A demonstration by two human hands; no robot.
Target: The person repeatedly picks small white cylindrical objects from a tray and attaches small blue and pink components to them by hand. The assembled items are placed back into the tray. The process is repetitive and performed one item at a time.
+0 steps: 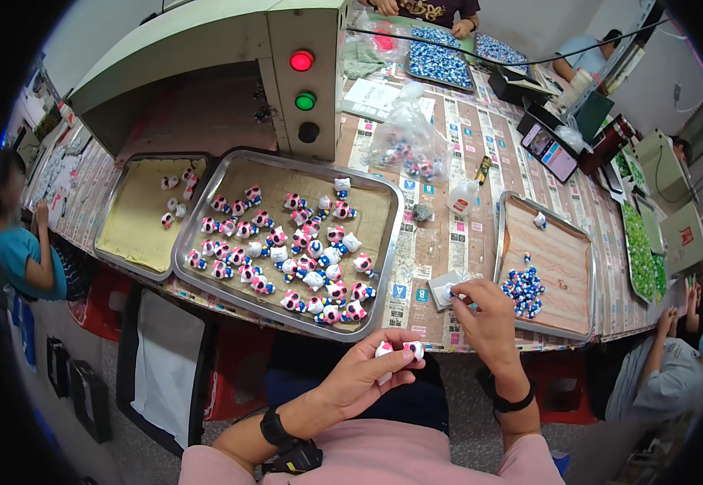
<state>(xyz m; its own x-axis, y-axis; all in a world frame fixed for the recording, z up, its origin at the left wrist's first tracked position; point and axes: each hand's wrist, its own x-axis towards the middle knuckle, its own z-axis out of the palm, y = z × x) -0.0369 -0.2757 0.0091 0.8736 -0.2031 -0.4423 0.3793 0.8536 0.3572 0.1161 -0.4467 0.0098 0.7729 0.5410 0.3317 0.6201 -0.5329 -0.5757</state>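
My left hand [372,364] is closed around small white figurine heads with pink marks, one of them [415,351] showing past the fingertips. Over the table's front edge, my right hand [485,319] pinches a tiny dark blue piece, seemingly a figurine body, just above a small white pad [441,291]. A heap of small blue-and-white figurine bodies [523,293] lies beside it on the right tray [566,283]. To the left, a large metal tray [380,182] carries many figurines [307,250] in white, pink and blue.
A yellow-lined tray [137,226] stands at the left, below a machine with lamps [305,101]. A glue bottle [462,198], a plastic bag [408,141] and a propped phone [549,149] are farther back. Other people sit around the table, one at right [675,372].
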